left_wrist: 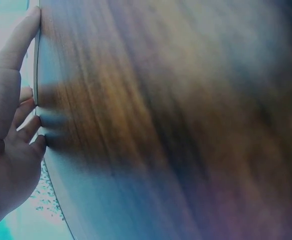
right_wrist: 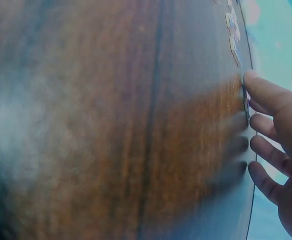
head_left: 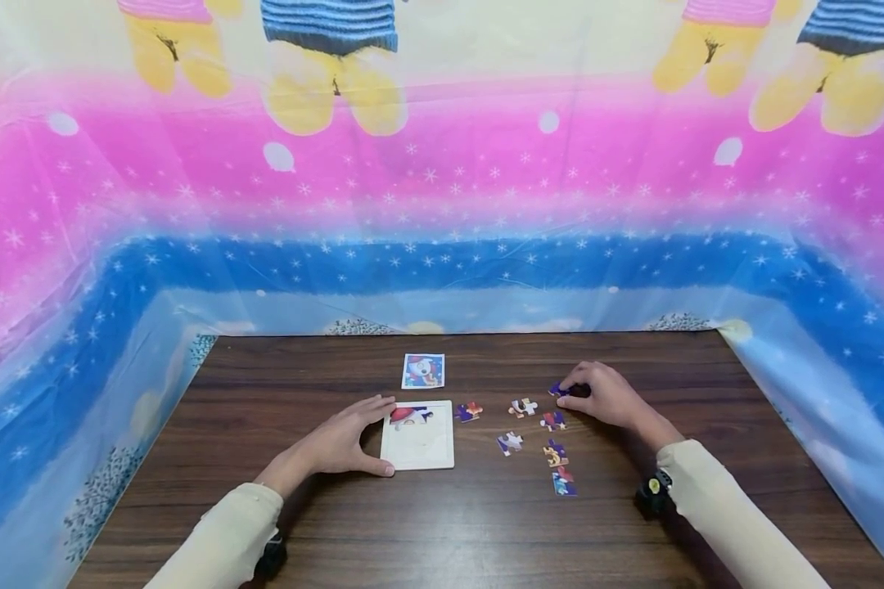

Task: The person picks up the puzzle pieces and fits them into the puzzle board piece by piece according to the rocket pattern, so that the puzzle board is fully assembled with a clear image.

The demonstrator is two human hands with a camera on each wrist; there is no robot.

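Note:
A white square puzzle tray point(head_left: 416, 450) lies on the table, its upper left filled with red, white and purple picture pieces point(head_left: 410, 415). My left hand point(head_left: 346, 438) holds the tray at its left side, fingers at the far corner and thumb at the near one. At the right, my right hand point(head_left: 604, 395) pinches a dark purple jigsaw piece point(head_left: 557, 390) between thumb and fingers, low over the wood. In the right wrist view, the right hand point(right_wrist: 281, 135) mostly hides that piece. The left wrist view has the left hand point(left_wrist: 10, 115) along the tray's thin edge.
Between tray and right hand lie several loose jigsaw pieces, including an orange-purple one point(head_left: 468, 411), a white one point(head_left: 510, 443) and a blue-red one point(head_left: 563, 481). A small picture card point(head_left: 423, 370) lies behind the tray. A printed cloth point(head_left: 442, 262) surrounds the dark wooden table point(head_left: 427, 540).

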